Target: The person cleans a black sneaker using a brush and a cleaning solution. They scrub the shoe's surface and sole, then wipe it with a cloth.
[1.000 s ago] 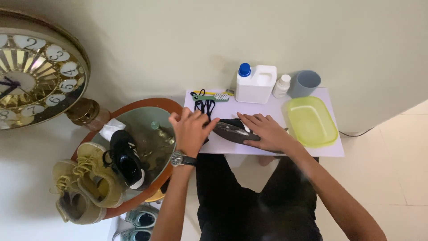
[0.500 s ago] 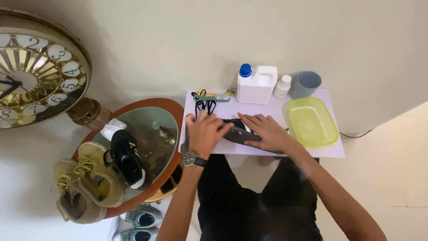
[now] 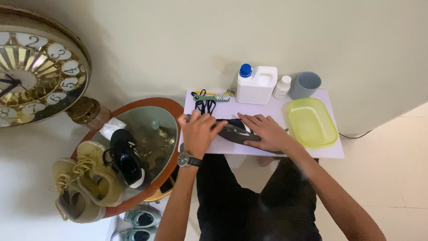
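Head view: both hands (image 3: 198, 134) apparently press dark insole (image 3: 234, 132).

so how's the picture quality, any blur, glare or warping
Head view: soft, even light; wide-angle warping bends the clock at the left edge; the glass table mirrors the room; left hand and right hand on the dark shoe look slightly soft.

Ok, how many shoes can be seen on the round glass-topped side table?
3: one black low shoe with a white sole on the glass, and two olive-yellow lace-up shoes at the table's lower left edge. More may be hidden beneath.
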